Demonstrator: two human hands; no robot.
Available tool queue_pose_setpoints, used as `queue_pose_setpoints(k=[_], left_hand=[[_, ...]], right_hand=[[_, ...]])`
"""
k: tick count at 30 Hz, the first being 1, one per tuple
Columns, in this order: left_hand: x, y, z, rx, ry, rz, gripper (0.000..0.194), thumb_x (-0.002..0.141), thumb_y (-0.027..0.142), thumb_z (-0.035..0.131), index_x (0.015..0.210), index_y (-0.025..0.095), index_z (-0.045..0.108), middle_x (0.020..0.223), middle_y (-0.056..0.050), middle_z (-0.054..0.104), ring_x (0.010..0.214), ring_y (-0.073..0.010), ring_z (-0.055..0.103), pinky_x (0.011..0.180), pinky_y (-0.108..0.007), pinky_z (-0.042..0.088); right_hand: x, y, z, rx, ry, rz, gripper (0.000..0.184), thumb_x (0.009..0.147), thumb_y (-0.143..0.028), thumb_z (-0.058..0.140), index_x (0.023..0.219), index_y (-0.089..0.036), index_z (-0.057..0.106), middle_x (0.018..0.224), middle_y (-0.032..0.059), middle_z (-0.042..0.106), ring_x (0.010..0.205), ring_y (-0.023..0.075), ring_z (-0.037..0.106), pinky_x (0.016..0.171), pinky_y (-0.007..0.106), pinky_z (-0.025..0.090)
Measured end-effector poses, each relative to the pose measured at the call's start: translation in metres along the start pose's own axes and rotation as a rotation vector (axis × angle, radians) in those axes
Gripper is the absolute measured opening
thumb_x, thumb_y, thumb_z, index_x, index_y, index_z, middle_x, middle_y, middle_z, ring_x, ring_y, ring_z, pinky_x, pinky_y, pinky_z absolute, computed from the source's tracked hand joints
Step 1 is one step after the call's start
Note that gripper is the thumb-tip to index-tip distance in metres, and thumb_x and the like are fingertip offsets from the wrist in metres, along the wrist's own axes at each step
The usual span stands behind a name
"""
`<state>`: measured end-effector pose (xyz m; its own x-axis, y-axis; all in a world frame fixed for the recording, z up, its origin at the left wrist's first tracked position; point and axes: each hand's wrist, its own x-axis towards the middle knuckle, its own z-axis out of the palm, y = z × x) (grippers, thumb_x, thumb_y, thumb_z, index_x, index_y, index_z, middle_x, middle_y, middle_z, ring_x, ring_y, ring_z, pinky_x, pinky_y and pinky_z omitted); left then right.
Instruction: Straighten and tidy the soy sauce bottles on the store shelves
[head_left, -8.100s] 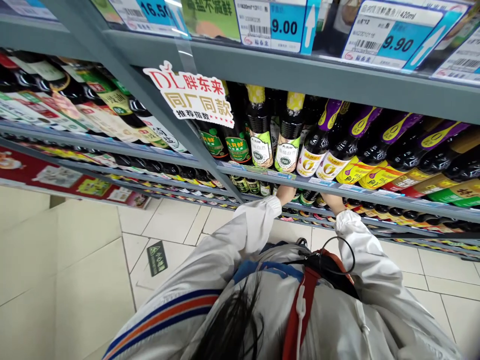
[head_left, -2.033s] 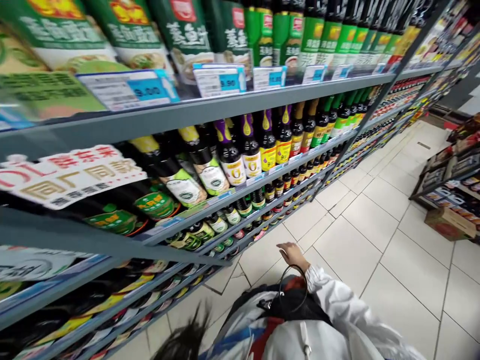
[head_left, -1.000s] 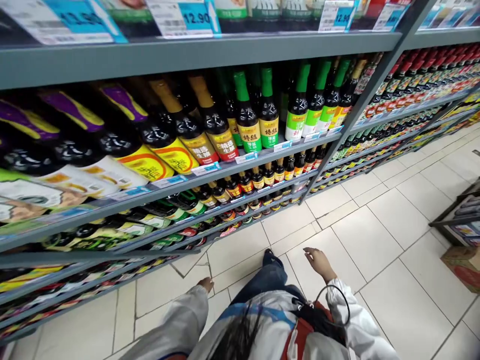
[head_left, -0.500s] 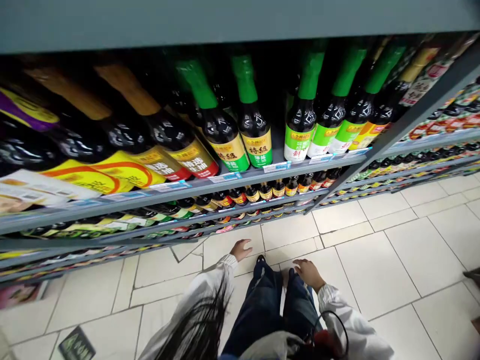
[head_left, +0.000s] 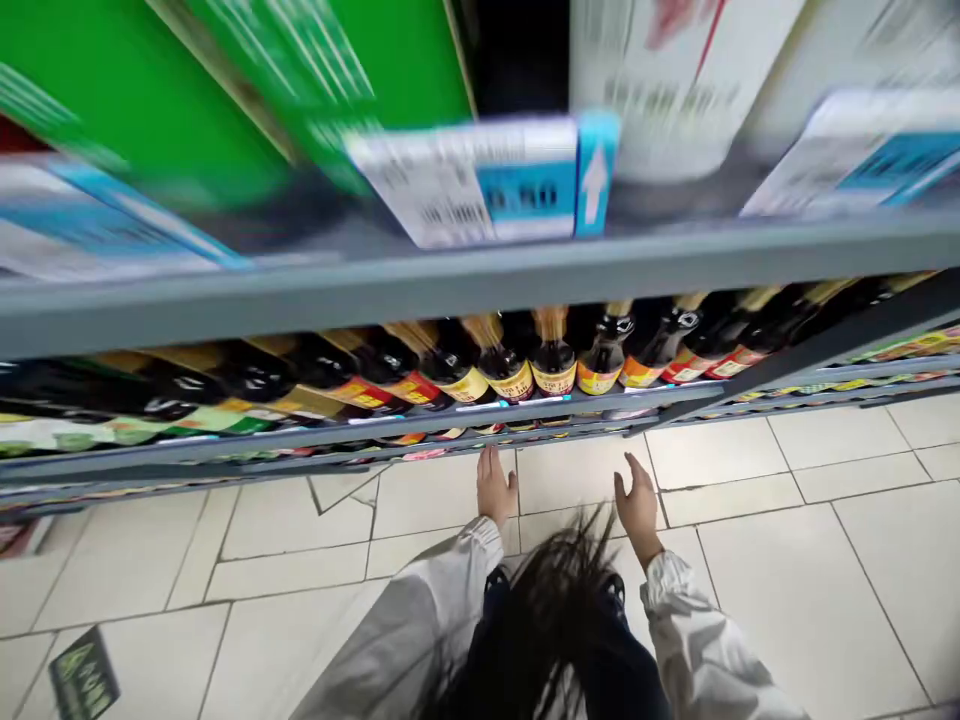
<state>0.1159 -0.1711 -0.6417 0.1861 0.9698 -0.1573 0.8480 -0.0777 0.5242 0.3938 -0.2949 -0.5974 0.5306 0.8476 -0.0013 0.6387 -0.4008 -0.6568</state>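
Note:
My left hand [head_left: 496, 487] reaches forward with its fingers stretched out, and holds nothing. My right hand [head_left: 639, 500] is raised beside it, fingers apart, also holding nothing. Both hover over the tiled floor just in front of the lower shelves. Above them a row of dark sauce bottles [head_left: 525, 365] with yellow and red labels stands on a grey shelf [head_left: 465, 412]. My white sleeves and dark hair fill the bottom of the view.
A grey upper shelf edge [head_left: 480, 280] with a blurred blue and white price tag [head_left: 487, 180] runs across close to the camera. Green and white packages sit above it. Beige floor tiles [head_left: 787, 520] spread to the right. A dark floor sticker [head_left: 82, 675] lies at bottom left.
The view has dropped lower and closer to the shelves. Both hands have lifted from beside my legs and stretched forward toward the low shelves.

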Motion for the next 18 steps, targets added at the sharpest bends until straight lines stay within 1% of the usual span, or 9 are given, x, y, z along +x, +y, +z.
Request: queue_pose_setpoints(k=[2, 5, 7, 9, 12, 15, 16, 18], left_hand=[[0.013, -0.013, 0.022, 0.047, 0.057, 0.054, 0.076, 0.091, 0.02, 0.049, 0.159, 0.002, 0.021, 0.167, -0.021, 0.026, 0.159, -0.0303, 0.014, 0.131, -0.045, 0.017], [0.026, -0.034, 0.05, 0.12, 0.084, 0.109, 0.072, 0.095, 0.022, 0.042, 0.161, 0.006, 0.021, 0.169, -0.016, 0.024, 0.16, -0.0281, 0.011, 0.131, -0.046, 0.012], [0.033, -0.048, 0.067, 0.164, 0.09, 0.145, 0.069, 0.097, 0.025, 0.04, 0.161, 0.006, 0.023, 0.17, -0.016, 0.023, 0.16, -0.0274, 0.012, 0.131, -0.047, 0.009], [0.041, -0.064, 0.084, 0.203, 0.123, 0.175, 0.067, 0.099, 0.028, 0.039, 0.161, 0.005, 0.026, 0.17, -0.017, 0.023, 0.159, -0.0279, 0.015, 0.131, -0.047, 0.009], [0.061, -0.091, 0.114, 0.226, 0.26, 0.213, 0.063, 0.102, 0.036, 0.04, 0.157, 0.006, 0.036, 0.166, -0.02, 0.032, 0.157, -0.0312, 0.023, 0.131, -0.05, 0.009], [0.094, -0.122, 0.149, 0.172, 0.477, 0.281, 0.067, 0.1, 0.055, 0.048, 0.147, 0.007, 0.052, 0.151, -0.026, 0.05, 0.149, -0.0378, 0.038, 0.128, -0.059, 0.012], [0.107, -0.131, 0.161, 0.149, 0.555, 0.311, 0.071, 0.097, 0.061, 0.052, 0.142, 0.008, 0.056, 0.144, -0.027, 0.055, 0.145, -0.0392, 0.043, 0.127, -0.062, 0.014], [0.131, -0.147, 0.179, 0.118, 0.684, 0.366, 0.072, 0.092, 0.069, 0.055, 0.132, 0.009, 0.064, 0.131, -0.027, 0.062, 0.137, -0.0393, 0.051, 0.125, -0.064, 0.018]], right_hand=[[0.013, 0.005, 0.028, 0.078, 0.167, 0.018, 0.049, 0.102, -0.041, 0.043, 0.138, -0.011, 0.057, 0.133, 0.0192, 0.065, 0.124, 0.0294, 0.061, 0.108, 0.05, 0.05], [0.029, 0.009, 0.066, 0.144, 0.339, 0.014, 0.046, 0.103, -0.041, 0.045, 0.137, -0.013, 0.057, 0.13, 0.0187, 0.066, 0.124, 0.0284, 0.061, 0.107, 0.05, 0.05], [0.042, 0.012, 0.086, 0.15, 0.414, -0.065, 0.043, 0.103, -0.037, 0.046, 0.139, -0.014, 0.056, 0.132, 0.0188, 0.065, 0.126, 0.0275, 0.06, 0.107, 0.049, 0.05], [0.056, 0.015, 0.101, 0.133, 0.475, -0.199, 0.042, 0.104, -0.031, 0.046, 0.142, -0.015, 0.054, 0.133, 0.0188, 0.064, 0.128, 0.0265, 0.059, 0.109, 0.049, 0.049], [0.077, 0.016, 0.113, 0.081, 0.59, -0.404, 0.043, 0.103, -0.024, 0.046, 0.146, -0.016, 0.049, 0.135, 0.0189, 0.063, 0.131, 0.0265, 0.057, 0.109, 0.05, 0.049], [0.095, 0.008, 0.117, 0.037, 0.721, -0.575, 0.047, 0.102, -0.022, 0.048, 0.149, -0.019, 0.046, 0.137, 0.0175, 0.061, 0.133, 0.0276, 0.057, 0.11, 0.052, 0.049], [0.1, 0.003, 0.117, 0.045, 0.749, -0.609, 0.05, 0.102, -0.024, 0.05, 0.151, -0.019, 0.043, 0.14, 0.0174, 0.059, 0.135, 0.028, 0.055, 0.11, 0.052, 0.049], [0.112, -0.011, 0.116, 0.106, 0.759, -0.627, 0.061, 0.102, -0.029, 0.053, 0.158, -0.02, 0.03, 0.149, 0.0189, 0.051, 0.14, 0.0284, 0.051, 0.112, 0.051, 0.048]])
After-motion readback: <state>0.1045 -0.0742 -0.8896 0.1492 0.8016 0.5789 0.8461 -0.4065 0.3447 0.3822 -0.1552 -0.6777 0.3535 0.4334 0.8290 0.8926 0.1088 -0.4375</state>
